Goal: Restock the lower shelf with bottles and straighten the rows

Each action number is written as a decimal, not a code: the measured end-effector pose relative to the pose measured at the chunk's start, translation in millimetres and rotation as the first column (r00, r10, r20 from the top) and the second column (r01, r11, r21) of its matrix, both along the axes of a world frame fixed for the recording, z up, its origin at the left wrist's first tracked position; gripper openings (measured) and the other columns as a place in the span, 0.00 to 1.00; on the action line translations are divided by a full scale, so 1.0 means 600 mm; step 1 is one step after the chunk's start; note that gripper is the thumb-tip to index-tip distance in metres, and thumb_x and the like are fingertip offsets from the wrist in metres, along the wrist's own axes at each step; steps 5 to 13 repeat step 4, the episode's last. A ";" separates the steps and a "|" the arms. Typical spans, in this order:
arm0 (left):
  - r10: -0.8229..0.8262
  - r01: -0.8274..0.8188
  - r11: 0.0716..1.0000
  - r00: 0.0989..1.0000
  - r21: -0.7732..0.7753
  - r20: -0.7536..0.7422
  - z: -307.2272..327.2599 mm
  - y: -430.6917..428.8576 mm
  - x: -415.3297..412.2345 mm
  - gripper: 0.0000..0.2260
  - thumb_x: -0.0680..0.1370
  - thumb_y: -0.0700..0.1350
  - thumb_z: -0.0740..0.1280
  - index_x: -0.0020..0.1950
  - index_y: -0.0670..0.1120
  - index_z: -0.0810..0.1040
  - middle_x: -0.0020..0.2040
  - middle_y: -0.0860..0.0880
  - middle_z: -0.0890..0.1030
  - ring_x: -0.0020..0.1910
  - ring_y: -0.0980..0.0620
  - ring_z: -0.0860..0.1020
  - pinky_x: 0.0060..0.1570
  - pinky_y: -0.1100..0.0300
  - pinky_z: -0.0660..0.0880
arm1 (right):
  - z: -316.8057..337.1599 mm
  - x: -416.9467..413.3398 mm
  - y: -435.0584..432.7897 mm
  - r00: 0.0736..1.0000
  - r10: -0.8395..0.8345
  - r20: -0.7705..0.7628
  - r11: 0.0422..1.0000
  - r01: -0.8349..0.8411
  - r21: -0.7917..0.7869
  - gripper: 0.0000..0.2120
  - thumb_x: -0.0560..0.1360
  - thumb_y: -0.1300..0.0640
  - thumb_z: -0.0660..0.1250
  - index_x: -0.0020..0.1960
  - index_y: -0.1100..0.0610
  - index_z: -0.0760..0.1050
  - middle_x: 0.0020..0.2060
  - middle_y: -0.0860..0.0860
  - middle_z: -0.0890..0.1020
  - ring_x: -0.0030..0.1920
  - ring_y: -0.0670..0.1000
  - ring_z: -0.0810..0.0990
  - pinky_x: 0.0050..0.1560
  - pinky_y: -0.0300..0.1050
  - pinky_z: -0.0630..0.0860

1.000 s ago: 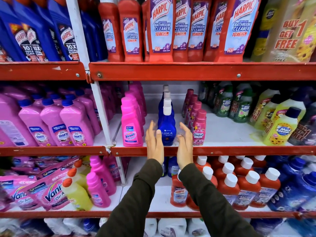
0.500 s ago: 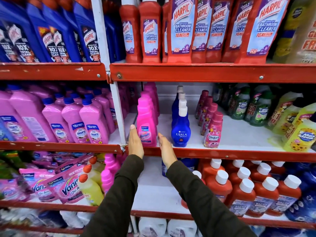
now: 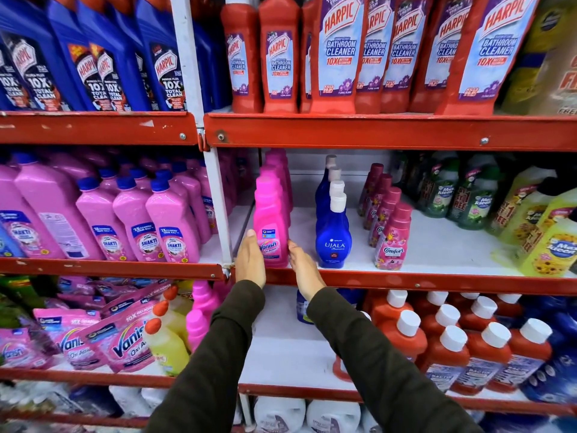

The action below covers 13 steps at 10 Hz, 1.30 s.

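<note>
Vanish bottle (image 3: 271, 226) heads its row at the shelf (image 3: 406, 281) front edge. Left hand (image 3: 249, 260) and right hand (image 3: 304, 268), open-palmed, flank its base. Rigid, slick plastic, probably full and heavy; grip low on the sides.

Hot pink Vanish bottle (image 3: 271, 226) showing blue-orange label patch. Cobalt blue Ujala bottle (image 3: 332, 237) wearing white cap. Magenta Comfort bottle (image 3: 394, 242) carrying floral print. Shelf rail (image 3: 406, 281) showing red paint. Sleeves (image 3: 218, 364) looking dark olive-brown.
</note>
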<state>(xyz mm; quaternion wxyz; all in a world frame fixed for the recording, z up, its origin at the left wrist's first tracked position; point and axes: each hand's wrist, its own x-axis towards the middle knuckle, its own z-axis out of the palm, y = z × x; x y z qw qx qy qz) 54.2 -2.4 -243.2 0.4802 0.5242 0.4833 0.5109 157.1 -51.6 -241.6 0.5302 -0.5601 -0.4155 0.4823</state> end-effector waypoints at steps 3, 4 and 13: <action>0.007 -0.004 0.999 0.997 0.049 -0.073 -0.004 -0.001 0.004 0.26 0.86 0.58 0.49 0.71 0.41 0.72 0.64 0.41 0.79 0.61 0.47 0.79 0.62 0.55 0.74 | 0.000 -0.006 -0.010 0.991 -0.029 0.134 0.999 0.026 0.021 0.27 0.81 0.40 0.52 0.77 0.48 0.61 0.74 0.49 0.69 0.71 0.48 0.70 0.73 0.48 0.67; 0.088 -0.074 0.992 0.987 0.105 -0.132 -0.003 -0.021 0.016 0.32 0.82 0.64 0.49 0.78 0.44 0.65 0.73 0.40 0.72 0.72 0.43 0.71 0.74 0.45 0.67 | 0.010 -0.005 -0.028 0.986 -0.100 0.131 0.989 0.085 0.121 0.22 0.83 0.49 0.54 0.76 0.52 0.64 0.69 0.47 0.72 0.65 0.45 0.72 0.60 0.32 0.69; 0.088 -0.074 0.992 0.987 0.105 -0.132 -0.003 -0.021 0.016 0.32 0.82 0.64 0.49 0.78 0.44 0.65 0.73 0.40 0.72 0.72 0.43 0.71 0.74 0.45 0.67 | 0.010 -0.005 -0.028 0.986 -0.100 0.131 0.989 0.085 0.121 0.22 0.83 0.49 0.54 0.76 0.52 0.64 0.69 0.47 0.72 0.65 0.45 0.72 0.60 0.32 0.69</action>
